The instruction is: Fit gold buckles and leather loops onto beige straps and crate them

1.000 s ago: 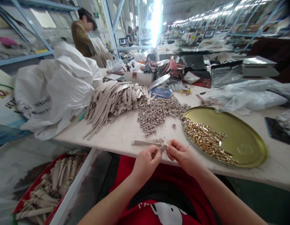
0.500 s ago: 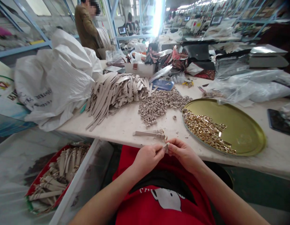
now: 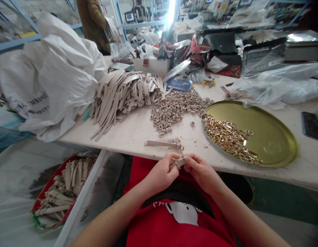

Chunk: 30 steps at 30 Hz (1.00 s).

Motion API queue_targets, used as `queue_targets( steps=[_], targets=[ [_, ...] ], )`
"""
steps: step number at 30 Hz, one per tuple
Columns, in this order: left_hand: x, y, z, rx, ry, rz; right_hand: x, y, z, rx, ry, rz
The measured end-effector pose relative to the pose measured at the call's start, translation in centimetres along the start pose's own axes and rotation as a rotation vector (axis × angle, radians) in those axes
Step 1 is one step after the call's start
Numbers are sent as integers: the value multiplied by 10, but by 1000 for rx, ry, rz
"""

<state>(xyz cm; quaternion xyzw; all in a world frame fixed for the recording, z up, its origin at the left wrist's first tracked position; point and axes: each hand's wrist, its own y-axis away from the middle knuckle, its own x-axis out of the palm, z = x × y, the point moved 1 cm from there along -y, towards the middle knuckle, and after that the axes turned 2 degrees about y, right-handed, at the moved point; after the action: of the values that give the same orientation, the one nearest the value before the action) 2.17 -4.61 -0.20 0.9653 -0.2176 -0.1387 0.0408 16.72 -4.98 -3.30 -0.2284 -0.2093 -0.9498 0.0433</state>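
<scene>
My left hand [image 3: 161, 173] and my right hand [image 3: 200, 170] meet just below the table's front edge, both pinched on one short beige strap [image 3: 178, 162] with a small metal piece at its end. A finished beige strap with a gold buckle [image 3: 165, 143] lies on the table just beyond my hands. Further back sit a heap of small beige loops [image 3: 174, 109] and a big pile of beige straps [image 3: 122, 97]. Gold buckles [image 3: 229, 137] lie in a round gold tray [image 3: 272, 137] to the right.
A large white sack [image 3: 53, 79] fills the table's left end. A red bin of assembled straps [image 3: 61, 188] stands on the floor at my left. Clear plastic bags [image 3: 277, 85], a white box [image 3: 151, 65] and clutter line the back. A person in brown [image 3: 93, 20] stands behind.
My hands have dropped a little toward my lap, still holding the strap between them. The view has tilted downward, so the table sits higher in the frame.
</scene>
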Motion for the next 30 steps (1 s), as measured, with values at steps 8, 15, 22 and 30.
queue_targets(
  steps=[8, 15, 22, 30],
  targets=[
    [-3, 0, 4, -124, 177, -6, 2, 8, -11, -19, 70, 40],
    [-3, 9, 4, -194, 154, -33, 3, 20, -6, 83, -9, 136],
    [-2, 22, 1, -153, -61, -78, 1, 31, -9, 155, 0, 234],
    [1, 33, -7, -240, 360, 77, 1, 35, -8, -161, 355, -62]
  ],
)
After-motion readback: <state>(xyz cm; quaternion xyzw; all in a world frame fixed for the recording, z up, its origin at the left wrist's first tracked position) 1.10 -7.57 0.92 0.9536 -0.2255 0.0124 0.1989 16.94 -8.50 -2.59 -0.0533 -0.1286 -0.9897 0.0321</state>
